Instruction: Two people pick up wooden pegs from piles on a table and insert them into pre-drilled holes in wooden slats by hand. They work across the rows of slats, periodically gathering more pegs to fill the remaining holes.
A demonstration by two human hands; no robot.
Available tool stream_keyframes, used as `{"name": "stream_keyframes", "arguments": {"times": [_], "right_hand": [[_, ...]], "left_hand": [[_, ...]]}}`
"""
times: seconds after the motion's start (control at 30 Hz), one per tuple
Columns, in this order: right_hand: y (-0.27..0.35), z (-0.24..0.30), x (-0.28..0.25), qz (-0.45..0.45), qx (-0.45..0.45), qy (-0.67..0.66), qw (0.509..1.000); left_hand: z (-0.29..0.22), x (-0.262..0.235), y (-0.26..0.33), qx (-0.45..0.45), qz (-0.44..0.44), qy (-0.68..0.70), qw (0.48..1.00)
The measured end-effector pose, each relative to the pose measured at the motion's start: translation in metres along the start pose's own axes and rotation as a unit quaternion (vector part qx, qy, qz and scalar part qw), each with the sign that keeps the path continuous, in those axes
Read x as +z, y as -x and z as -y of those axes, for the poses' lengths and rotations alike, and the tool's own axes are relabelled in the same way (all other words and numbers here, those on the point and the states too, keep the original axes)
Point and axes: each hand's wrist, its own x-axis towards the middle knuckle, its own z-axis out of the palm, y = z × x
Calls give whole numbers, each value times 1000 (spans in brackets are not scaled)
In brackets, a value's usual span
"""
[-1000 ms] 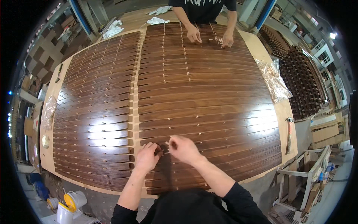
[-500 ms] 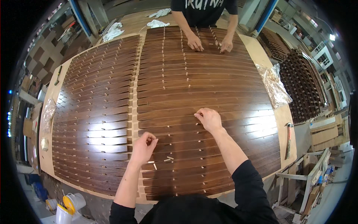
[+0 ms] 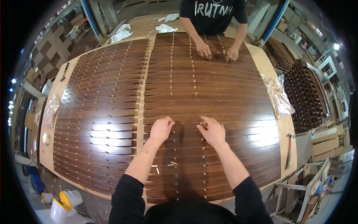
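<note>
Thumb and index finger of my right hand (image 3: 213,131) close around a small pale wooden dowel (image 3: 201,123), which stands on a dark brown slat panel (image 3: 223,156). Across from it, the fingertips of my left hand (image 3: 161,129) are pinched together low over the same panel; whatever is between them is too small to make out. Two rows of upright dowels run toward me from my hands, one row beneath each. Several loose dowels (image 3: 172,163) lie flat near my left forearm, and a paler loose dowel (image 3: 157,170) rests by the panel's left edge.
A second slat panel (image 3: 97,123) with dowels lies to the left. Across the table a person's hands (image 3: 203,49) work at the far dowel rows. On the right border are a plastic bag of dowels (image 3: 276,95) and a hammer (image 3: 289,151); another hammer (image 3: 64,71) lies far left.
My left hand has moved away from me and rightward, from near the loose dowels to the front of its row. The right hand has shifted slightly. The whole view has moved a little.
</note>
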Motion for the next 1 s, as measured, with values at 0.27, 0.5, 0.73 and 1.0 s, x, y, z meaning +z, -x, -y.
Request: {"name": "stream_keyframes", "arguments": {"times": [0.27, 0.5, 0.73, 1.0], "right_hand": [[59, 11, -10, -76, -20, -45, 996], [100, 64, 12, 57, -120, -172, 976], [125, 103, 55, 120, -250, 16, 961], [129, 96, 60, 101, -290, 82, 948]], "left_hand": [[-41, 13, -16, 74, 99, -280, 952], [-5, 1, 16, 10, 50, 45, 998], [19, -29, 168, -13, -101, 25, 994], [18, 5, 250, 32, -79, -92, 992]]}}
